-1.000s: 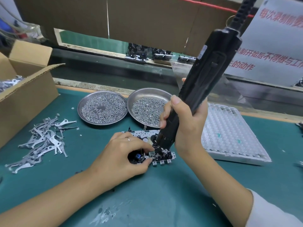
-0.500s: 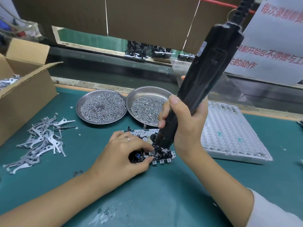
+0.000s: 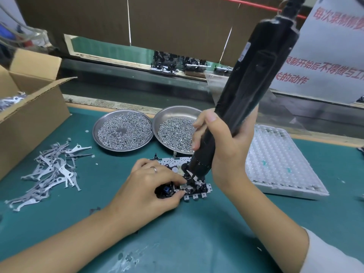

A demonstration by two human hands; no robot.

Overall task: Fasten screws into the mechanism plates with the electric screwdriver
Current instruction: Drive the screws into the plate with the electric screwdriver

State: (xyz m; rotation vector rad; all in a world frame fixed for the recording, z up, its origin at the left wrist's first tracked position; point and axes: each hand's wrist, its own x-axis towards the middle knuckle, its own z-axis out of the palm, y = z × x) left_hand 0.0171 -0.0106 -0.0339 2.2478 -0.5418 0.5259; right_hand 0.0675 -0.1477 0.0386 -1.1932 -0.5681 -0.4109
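Two hands work low on the green tabletop [image 3: 197, 243]: the left hand [image 3: 149, 192] curls over the mechanism plate [image 3: 189, 186], fingertips pinching it, likely to stop it twisting, while the right hand [image 3: 222, 150] wraps the black electric screwdriver [image 3: 248, 89], tilted with its tip on the plate. Beyond lie one heap of metal levers [image 3: 49, 170], two steel dishes of screws [image 3: 123, 131] [image 3: 175, 133] within reach, one white tray [image 3: 279, 162] and one cardboard box [image 3: 29, 115].

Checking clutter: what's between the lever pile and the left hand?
Bare green mat between lever pile and left hand, apart from small specks; head view.
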